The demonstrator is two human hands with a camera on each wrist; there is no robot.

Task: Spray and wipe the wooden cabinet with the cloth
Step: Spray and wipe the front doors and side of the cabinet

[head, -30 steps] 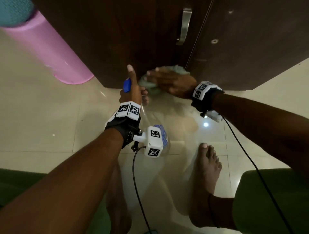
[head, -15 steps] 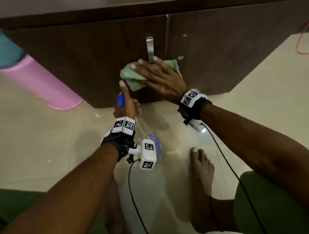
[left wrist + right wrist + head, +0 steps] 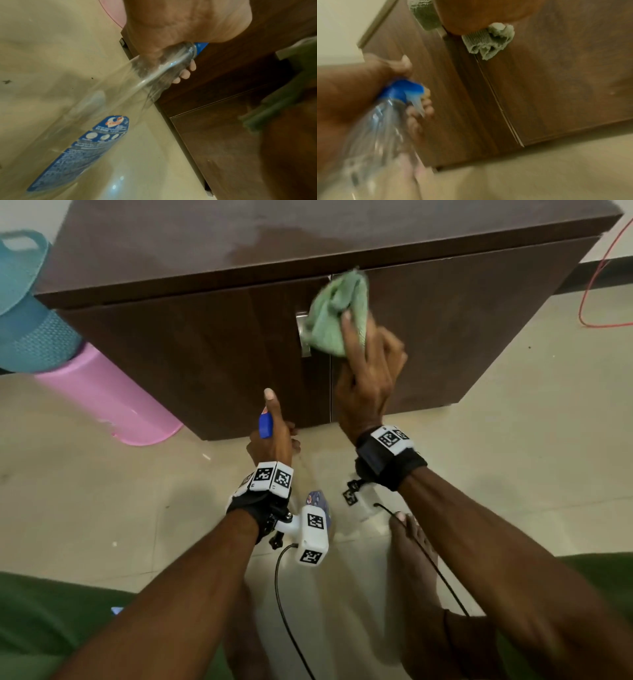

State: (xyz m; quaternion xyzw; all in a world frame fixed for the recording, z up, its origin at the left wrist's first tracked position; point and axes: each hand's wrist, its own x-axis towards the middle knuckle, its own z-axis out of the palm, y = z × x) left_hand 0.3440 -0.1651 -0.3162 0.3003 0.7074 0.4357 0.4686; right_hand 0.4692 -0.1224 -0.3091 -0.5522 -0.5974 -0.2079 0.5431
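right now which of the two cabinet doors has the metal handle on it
The left door: its metal handle sits at its right edge by the centre seam, partly covered by the green cloth. The right door shows no handle.

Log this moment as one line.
right hand: presses green cloth on cabinet door | left hand: holds spray bottle

The cabinet front blocks reach ahead; its metal handle juts out at the door seam, partly under the cloth. To the left, a pink bin and a teal basket stand close against the cabinet's side. Bare floor lies open on the left and right; a red cord trails at far right.
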